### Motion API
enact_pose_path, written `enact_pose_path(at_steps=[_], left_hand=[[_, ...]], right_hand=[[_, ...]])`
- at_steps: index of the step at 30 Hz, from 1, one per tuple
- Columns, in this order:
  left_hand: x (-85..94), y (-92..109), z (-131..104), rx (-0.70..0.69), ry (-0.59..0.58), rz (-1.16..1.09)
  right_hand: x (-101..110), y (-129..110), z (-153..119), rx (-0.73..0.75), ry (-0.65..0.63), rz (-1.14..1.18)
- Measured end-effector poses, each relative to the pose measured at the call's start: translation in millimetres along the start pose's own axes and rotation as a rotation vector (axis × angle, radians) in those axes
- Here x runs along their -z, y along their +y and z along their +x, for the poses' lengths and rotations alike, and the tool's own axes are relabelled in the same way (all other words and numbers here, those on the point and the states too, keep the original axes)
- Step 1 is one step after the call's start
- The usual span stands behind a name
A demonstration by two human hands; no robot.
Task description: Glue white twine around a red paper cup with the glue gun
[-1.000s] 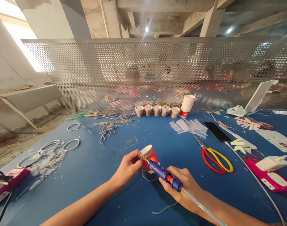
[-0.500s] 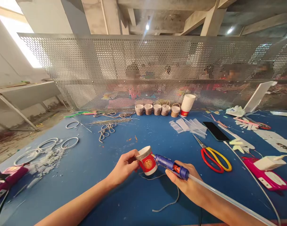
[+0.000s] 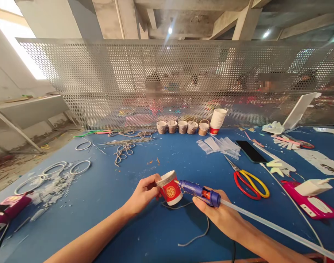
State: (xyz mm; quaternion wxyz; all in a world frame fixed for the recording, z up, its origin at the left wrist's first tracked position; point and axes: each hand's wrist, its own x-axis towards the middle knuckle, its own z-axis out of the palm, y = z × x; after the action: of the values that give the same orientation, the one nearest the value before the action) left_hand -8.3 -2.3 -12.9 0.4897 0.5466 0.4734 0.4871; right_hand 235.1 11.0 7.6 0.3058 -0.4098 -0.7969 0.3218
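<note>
A red and white paper cup [image 3: 171,190] with a gold emblem is tilted in my left hand [image 3: 145,192], thumb and fingers closed on its rim side. Grey cord [image 3: 167,179] is wound round the cup's upper edge, and its loose end [image 3: 195,241] trails over the table. My right hand [image 3: 218,210] grips a blue hot glue gun [image 3: 196,190] with a long clear glue stick [image 3: 265,219] out of its back. The gun's nozzle points at the cup's right side, just below the wound cord; whether it touches cannot be made out.
Several small cord-wrapped cups [image 3: 182,127] and a paper cup stack [image 3: 218,120] line the perforated metal screen [image 3: 123,80]. Scissors [image 3: 250,182], clear glue sticks [image 3: 221,147], a phone [image 3: 251,151] and a pink power strip [image 3: 310,202] lie right. White rings [image 3: 80,167] and scraps lie left.
The view has shifted slightly. Both hands keep their holds, and the glue gun's nozzle sits slightly lower against the cup's side than before.
</note>
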Motion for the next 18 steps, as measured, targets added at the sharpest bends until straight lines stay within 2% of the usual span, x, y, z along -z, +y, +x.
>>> enact_pose_path(at_steps=[3,8,10,18], left_hand=[[0.7,-1,1,-0.004,0.001,0.0],[5.1,-5,0,-0.008,-0.004,-0.031],[5.5,-6,-1,-0.005,-0.003,-0.036],[1.7,-1,-2,0.022,0.011,0.013]], right_hand=[[-1,-2,-1,-0.019,-0.006,0.017],[0,4,-1,-0.212,-0.019,0.07],[-1,3,0,-0.247,0.005,0.083],[-9,-14,-2,-0.097,0.053,0.064]])
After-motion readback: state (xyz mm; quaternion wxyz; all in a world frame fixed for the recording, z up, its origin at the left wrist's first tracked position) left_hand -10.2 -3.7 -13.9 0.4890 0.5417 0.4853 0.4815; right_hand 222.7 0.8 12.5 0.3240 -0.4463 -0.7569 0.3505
